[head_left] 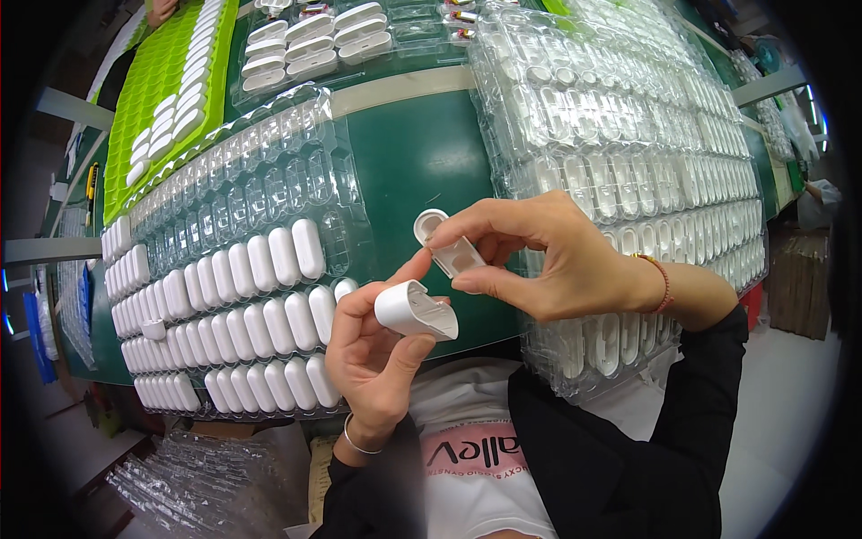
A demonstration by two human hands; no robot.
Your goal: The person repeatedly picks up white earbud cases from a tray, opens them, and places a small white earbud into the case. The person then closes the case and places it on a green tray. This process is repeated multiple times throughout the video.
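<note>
Everything's pretty much white and green here: the case shell (415,310) and the little lid piece (446,247) are plain glossy white, same as the rows of shells (242,314) in the see-through clear tray (269,180). The surface (422,153) is dark green, the far tray (157,81) lime green with a grid pattern.

Your left hand (377,355) holds a shell (415,311) just below the insert (446,247) in your right hand (548,256), between filled tray (224,296) left and empty trays (628,162) right.
</note>
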